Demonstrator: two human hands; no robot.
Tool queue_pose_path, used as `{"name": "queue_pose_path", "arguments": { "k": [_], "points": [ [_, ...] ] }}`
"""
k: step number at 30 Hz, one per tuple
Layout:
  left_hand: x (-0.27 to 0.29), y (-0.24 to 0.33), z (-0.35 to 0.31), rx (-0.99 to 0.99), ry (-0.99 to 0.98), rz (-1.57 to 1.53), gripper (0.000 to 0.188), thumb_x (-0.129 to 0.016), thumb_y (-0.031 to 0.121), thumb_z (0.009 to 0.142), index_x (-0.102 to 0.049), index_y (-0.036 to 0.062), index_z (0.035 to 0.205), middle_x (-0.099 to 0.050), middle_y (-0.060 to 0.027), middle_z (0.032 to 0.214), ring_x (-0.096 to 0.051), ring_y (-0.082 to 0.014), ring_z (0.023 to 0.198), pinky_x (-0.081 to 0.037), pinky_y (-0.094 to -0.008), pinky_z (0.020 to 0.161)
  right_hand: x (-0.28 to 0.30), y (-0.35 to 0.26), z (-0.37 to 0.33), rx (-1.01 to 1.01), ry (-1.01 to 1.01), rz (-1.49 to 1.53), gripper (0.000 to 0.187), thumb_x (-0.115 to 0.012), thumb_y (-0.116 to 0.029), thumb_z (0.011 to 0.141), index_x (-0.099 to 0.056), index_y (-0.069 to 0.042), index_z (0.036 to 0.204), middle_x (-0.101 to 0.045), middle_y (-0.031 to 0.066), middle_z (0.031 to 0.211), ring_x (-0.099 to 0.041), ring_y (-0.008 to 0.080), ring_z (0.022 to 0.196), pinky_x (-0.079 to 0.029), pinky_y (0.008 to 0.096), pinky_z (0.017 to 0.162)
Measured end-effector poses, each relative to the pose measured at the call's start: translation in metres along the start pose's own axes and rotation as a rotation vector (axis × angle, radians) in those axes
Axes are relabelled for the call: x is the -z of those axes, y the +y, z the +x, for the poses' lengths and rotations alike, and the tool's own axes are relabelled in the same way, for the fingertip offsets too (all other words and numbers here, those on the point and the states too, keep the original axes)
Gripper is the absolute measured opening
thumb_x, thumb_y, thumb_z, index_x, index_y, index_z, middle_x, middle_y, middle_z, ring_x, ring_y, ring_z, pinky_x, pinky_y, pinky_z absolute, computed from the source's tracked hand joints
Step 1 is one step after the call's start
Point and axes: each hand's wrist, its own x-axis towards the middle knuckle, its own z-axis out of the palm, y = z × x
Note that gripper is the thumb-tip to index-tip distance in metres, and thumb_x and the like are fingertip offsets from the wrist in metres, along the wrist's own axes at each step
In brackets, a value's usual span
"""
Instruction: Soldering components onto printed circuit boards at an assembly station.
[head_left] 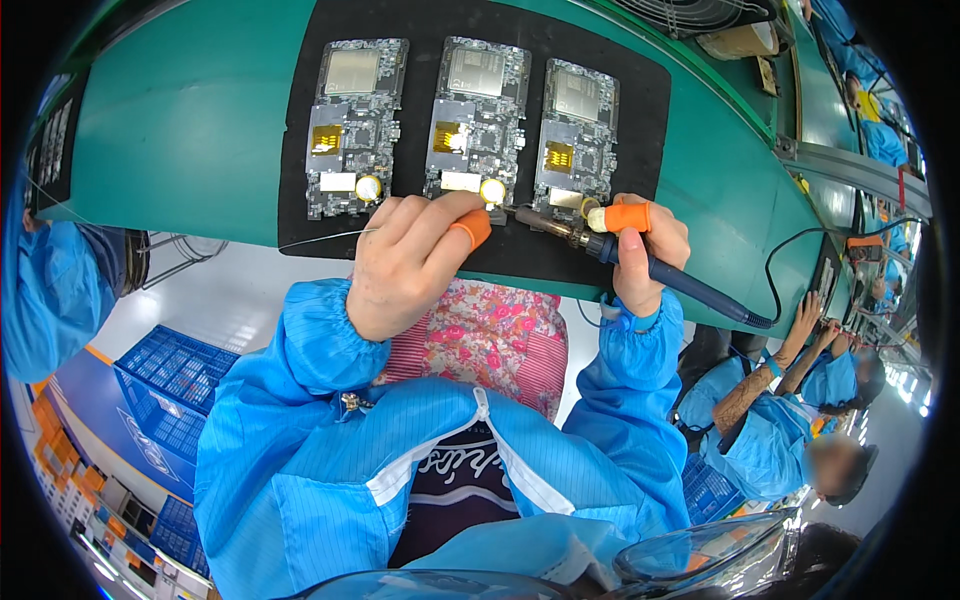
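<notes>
My right hand (655,250), with orange finger cots, grips the dark blue handle of a soldering iron (700,292). The iron's tip points left, at the lower edge of the middle circuit board (487,118), just below a round yellow-rimmed coin cell (492,191). My left hand (400,265) is closed in a pinch beside that spot, an orange cot on one finger. A thin solder wire (325,239) trails leftward from it; the wire's working end is hidden by the fingers. Similar boards lie on either side, a left circuit board (360,110) and a right circuit board (580,130).
A black mat (300,180) under the boards covers part of the green table (190,120). The iron's black cord (775,275) loops off to the right. Blue crates (175,370) stand on the floor at left. Co-workers in blue (755,440) sit at right, another (55,290) at left.
</notes>
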Motion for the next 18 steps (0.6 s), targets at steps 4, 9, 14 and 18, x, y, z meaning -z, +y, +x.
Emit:
{"name": "queue_pose_path", "arguments": {
  "k": [4, 9, 14, 18],
  "points": [
    [0.008, 0.000, 0.003, -0.099, -0.164, 0.044, 0.018, -0.063, 0.006, 0.063, -0.052, 0.0062, 0.077, -0.056, -0.0064, 0.114, -0.052, -0.0174, 0.072, -0.039, -0.0284, 0.064, 0.001, -0.001, 0.002, 0.004, -0.011, 0.007, 0.018, -0.053, -0.012, 0.068, -0.058, 0.005, 0.070, -0.059, 0.0165, 0.067, -0.056, 0.0275, 0.055, -0.044, 0.0324, 0.053],
    [0.010, -0.005, 0.001, -0.123, -0.284, 0.127, 0.014, -0.060, 0.008, 0.065, -0.051, 0.0086, 0.076, -0.053, -0.0020, 0.120, -0.051, -0.0150, 0.078, -0.039, -0.0267, 0.070, 0.001, -0.001, 0.003, 0.015, -0.027, 0.016, 0.017, -0.053, -0.011, 0.067, -0.058, 0.005, 0.070, -0.059, 0.0163, 0.065, -0.056, 0.0278, 0.054, -0.044, 0.0327, 0.052],
    [0.016, -0.009, 0.003, -0.145, -0.344, 0.136, 0.013, -0.059, 0.009, 0.066, -0.052, 0.0098, 0.076, -0.051, 0.0001, 0.123, -0.048, -0.0146, 0.081, -0.038, -0.0262, 0.073, 0.000, -0.005, 0.005, -0.007, -0.025, 0.010, 0.017, -0.053, -0.010, 0.066, -0.059, 0.005, 0.071, -0.058, 0.0161, 0.064, -0.056, 0.0278, 0.053, -0.044, 0.0329, 0.052],
    [0.016, -0.011, 0.004, -0.166, -0.364, 0.139, 0.013, -0.060, 0.009, 0.066, -0.051, 0.0102, 0.075, -0.051, 0.0000, 0.123, -0.048, -0.0150, 0.081, -0.037, -0.0263, 0.075, 0.000, -0.003, 0.004, 0.004, -0.024, -0.014, 0.016, -0.053, -0.009, 0.065, -0.059, 0.005, 0.071, -0.058, 0.0156, 0.063, -0.056, 0.0274, 0.053, -0.044, 0.0329, 0.052]
  ]
}}
